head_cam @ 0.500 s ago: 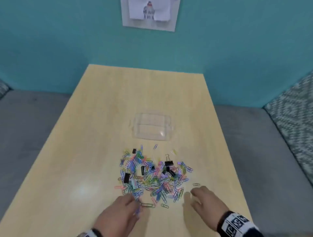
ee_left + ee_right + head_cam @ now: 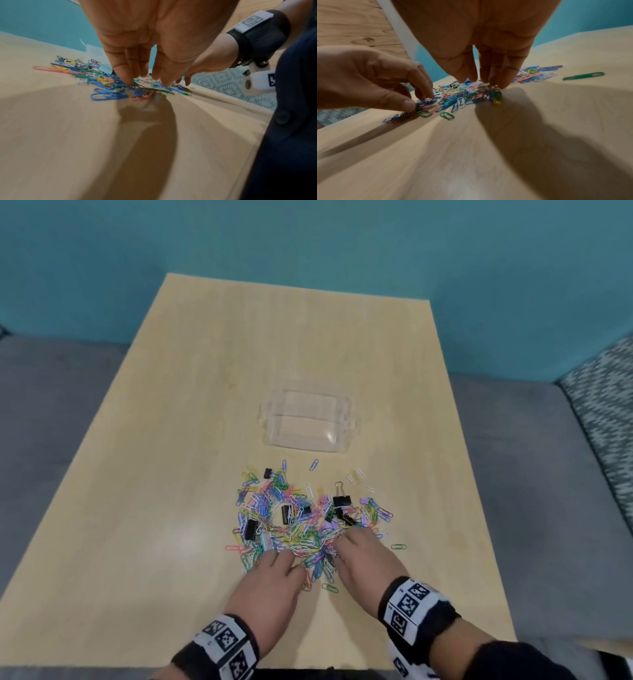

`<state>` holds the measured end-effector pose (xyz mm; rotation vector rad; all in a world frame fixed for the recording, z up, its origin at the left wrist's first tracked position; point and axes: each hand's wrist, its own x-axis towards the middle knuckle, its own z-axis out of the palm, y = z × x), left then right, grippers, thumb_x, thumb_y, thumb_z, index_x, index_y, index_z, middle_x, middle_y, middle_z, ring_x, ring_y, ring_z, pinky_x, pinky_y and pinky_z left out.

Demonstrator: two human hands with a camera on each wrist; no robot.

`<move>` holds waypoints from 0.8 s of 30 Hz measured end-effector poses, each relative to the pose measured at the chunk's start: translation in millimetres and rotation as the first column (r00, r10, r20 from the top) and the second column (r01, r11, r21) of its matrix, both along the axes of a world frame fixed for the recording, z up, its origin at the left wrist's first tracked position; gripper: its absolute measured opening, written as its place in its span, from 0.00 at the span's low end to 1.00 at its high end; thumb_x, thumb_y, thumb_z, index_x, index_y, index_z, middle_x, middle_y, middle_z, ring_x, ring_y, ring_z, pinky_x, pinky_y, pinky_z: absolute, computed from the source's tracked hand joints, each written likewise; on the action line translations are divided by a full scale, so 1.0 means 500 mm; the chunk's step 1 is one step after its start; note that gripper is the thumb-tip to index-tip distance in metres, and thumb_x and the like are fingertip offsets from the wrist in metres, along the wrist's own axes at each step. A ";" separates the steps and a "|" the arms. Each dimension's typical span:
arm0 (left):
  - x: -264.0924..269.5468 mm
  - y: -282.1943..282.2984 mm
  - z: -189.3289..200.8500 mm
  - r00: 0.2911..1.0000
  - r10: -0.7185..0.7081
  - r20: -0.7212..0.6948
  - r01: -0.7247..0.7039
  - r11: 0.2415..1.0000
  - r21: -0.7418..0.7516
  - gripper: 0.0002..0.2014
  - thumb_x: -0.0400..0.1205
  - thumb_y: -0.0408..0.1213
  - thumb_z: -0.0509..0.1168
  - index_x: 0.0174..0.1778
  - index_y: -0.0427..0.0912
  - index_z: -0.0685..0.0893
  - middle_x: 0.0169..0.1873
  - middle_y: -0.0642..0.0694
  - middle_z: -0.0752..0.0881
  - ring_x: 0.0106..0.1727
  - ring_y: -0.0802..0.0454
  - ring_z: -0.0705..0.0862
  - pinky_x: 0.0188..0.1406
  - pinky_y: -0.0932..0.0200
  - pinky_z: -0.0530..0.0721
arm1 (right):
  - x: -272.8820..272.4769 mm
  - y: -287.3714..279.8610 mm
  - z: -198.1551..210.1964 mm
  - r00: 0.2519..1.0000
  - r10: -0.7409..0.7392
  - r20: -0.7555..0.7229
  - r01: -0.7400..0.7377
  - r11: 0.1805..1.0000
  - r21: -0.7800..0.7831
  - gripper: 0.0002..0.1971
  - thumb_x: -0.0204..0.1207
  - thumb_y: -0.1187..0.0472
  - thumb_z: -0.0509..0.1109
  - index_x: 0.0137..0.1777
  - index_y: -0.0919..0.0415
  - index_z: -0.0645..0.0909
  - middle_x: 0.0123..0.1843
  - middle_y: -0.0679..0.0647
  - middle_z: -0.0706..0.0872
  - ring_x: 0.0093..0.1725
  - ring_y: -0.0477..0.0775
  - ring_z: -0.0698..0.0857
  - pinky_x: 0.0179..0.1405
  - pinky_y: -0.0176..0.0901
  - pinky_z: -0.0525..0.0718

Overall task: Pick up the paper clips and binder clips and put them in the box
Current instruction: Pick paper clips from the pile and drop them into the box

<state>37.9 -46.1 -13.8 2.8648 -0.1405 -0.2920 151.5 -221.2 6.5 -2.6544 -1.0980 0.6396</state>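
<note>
Coloured clips [image 2: 305, 522] sit under both sets of fingertips at the near edge of the pile; the left hand [image 2: 270, 587] pinches a few between thumb and fingers [image 2: 426, 93], while the right hand [image 2: 366, 559] presses its straight, bunched fingers [image 2: 494, 79] down on the heap, holding nothing that shows; the pile spreads away from the hands toward the clear box [image 2: 308, 422], which lies straight ahead, apart from the clips and about midway between the hands; black binder clips [image 2: 342, 501] lie on the pile's far side, the right hand seemingly nearer them.

Bare table [image 2: 205, 440] surrounds the box [image 2: 308, 422]; only clips [image 2: 308, 522] lie before it.
</note>
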 end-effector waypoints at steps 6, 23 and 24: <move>0.038 -0.007 0.006 0.995 0.075 -0.062 -0.073 0.997 0.029 0.37 0.69 0.42 0.73 0.74 0.42 0.69 0.67 0.41 0.75 0.61 0.39 0.76 0.48 0.45 0.86 | -0.001 0.024 -0.009 0.992 0.126 0.031 -0.124 0.991 -0.054 0.29 0.75 0.52 0.68 0.75 0.56 0.64 0.70 0.60 0.73 0.64 0.64 0.73 0.53 0.56 0.84; 0.068 0.019 0.007 0.993 -0.093 -0.074 0.099 0.992 0.084 0.27 0.46 0.32 0.78 0.39 0.45 0.75 0.38 0.47 0.78 0.39 0.45 0.77 0.22 0.54 0.80 | 0.013 0.007 -0.019 0.941 0.314 0.126 -0.306 0.949 -0.083 0.30 0.40 0.71 0.75 0.43 0.57 0.69 0.40 0.53 0.79 0.35 0.55 0.79 0.23 0.39 0.71; 0.071 0.021 0.007 0.992 -0.103 -0.079 0.109 0.991 0.081 0.28 0.45 0.33 0.79 0.38 0.45 0.75 0.37 0.47 0.78 0.39 0.45 0.78 0.20 0.53 0.80 | 0.016 0.008 -0.015 0.946 0.307 0.105 -0.297 0.950 -0.100 0.29 0.40 0.71 0.76 0.42 0.57 0.70 0.40 0.53 0.79 0.35 0.55 0.79 0.23 0.39 0.68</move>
